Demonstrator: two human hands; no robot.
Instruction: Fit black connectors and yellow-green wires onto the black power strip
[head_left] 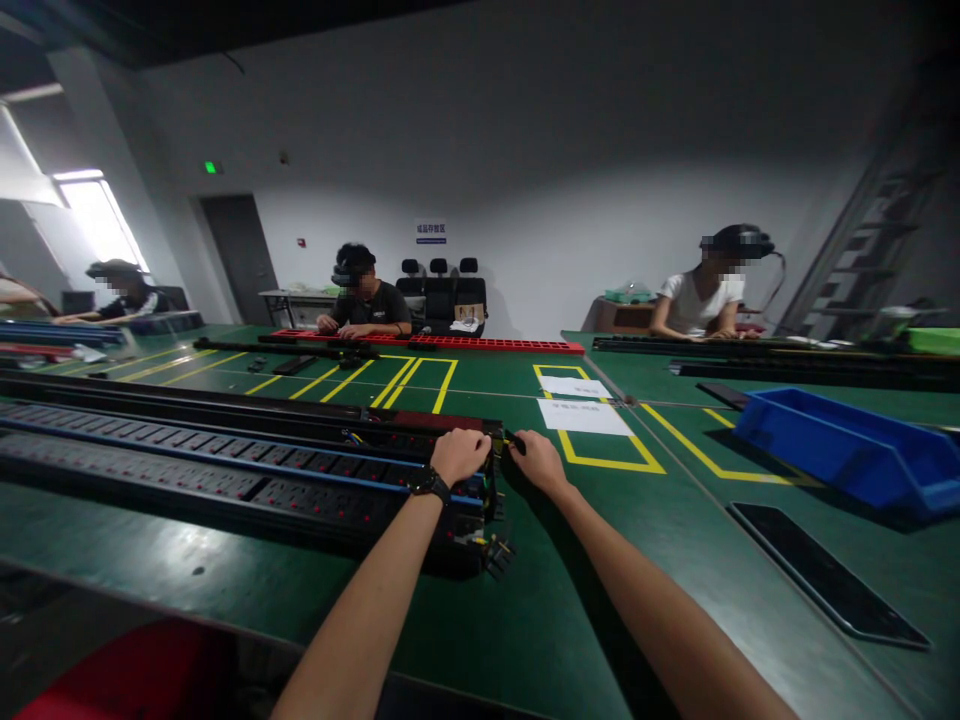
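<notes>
Several long black power strips with rows of sockets, red dots and blue edging lie side by side across the green table. My left hand, with a dark watch at its wrist, is closed over the right end of one rear strip; its fingertips hide what they grip. Just right of that end, my right hand pinches a small black piece with a bit of yellow beside it; its exact kind is unclear. Loose wires and a black connector stick out from the nearest strip's end.
A blue bin and a dark tablet-like device lie to the right. White paper sheets rest amid yellow tape outlines. Farther back, a red slotted rail lies before a seated person; another person sits at right.
</notes>
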